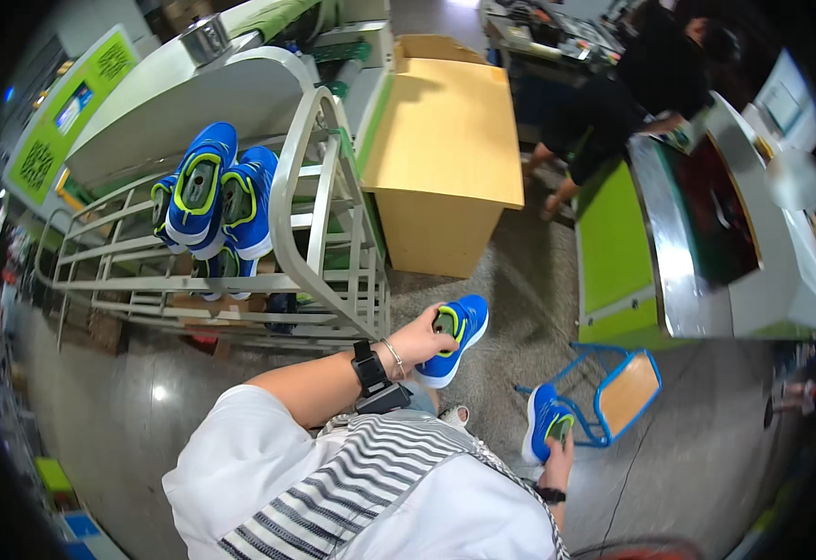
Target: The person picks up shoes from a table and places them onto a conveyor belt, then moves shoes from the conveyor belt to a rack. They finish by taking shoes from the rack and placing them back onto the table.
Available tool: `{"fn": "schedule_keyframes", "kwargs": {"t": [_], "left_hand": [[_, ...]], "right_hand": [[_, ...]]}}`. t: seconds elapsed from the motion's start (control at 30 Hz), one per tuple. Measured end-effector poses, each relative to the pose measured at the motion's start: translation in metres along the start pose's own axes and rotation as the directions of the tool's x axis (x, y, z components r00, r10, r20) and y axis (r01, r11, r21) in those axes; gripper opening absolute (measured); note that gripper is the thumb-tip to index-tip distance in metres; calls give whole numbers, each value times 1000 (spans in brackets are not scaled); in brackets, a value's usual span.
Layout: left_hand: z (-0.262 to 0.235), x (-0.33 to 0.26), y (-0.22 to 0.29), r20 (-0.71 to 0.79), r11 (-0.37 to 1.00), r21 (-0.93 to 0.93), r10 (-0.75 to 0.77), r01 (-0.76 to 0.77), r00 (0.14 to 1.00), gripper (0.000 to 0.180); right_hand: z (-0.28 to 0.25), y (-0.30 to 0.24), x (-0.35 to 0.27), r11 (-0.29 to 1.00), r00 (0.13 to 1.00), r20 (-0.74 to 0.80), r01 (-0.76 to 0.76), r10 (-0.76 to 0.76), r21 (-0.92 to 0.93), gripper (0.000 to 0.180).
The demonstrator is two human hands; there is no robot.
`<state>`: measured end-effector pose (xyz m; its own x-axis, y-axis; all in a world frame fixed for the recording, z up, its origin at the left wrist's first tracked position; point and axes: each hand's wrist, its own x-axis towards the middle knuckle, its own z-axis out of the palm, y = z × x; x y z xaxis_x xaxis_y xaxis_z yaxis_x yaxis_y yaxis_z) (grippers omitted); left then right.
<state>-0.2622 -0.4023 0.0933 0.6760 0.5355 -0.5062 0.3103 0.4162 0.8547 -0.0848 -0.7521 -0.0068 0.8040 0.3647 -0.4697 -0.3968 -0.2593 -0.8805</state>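
My left hand is closed round the heel opening of a blue sneaker with a white sole and lime trim. A dark insert shows in its opening, partly covered by my fingers. Lower and to the right, my right hand grips a matching blue shoe by its heel end, toe pointing away from me. Both shoes are held in the air before my body. On the metal rack at the left, several like sneakers lean together on the upper shelf, dark inserts inside them.
A wooden-topped table stands beyond the rack. Near my right hand is a blue-framed stool with a wooden seat. To the right stands a green and grey machine bench, where a person in dark clothes bends over. A metal pot sits at upper left.
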Motion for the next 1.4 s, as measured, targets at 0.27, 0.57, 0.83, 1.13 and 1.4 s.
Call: {"fn": "schedule_keyframes", "kwargs": {"t": [0.27, 0.57, 0.83, 1.13, 1.4], "left_hand": [[9, 178, 99, -737, 822, -236, 195, -518, 647, 80], [-90, 273, 238, -945, 686, -53, 200, -725, 259, 85], [-202, 294, 308, -986, 755, 167, 135, -635, -99, 83], [-335, 321, 327, -882, 996, 70, 32, -63, -470, 91], [-147, 241, 324, -750, 722, 250, 566, -645, 343, 32]], "right_hand": [[172, -212, 212, 948, 874, 447, 283, -192, -146, 64], [373, -384, 308, 924, 629, 705, 368, -326, 99, 53], [659, -462, 382, 867, 258, 889, 435, -377, 242, 55], [951, -427, 380, 188, -157, 772, 922, -616, 338, 62], [789, -358, 378, 510, -183, 787, 671, -589, 538, 56]]}}
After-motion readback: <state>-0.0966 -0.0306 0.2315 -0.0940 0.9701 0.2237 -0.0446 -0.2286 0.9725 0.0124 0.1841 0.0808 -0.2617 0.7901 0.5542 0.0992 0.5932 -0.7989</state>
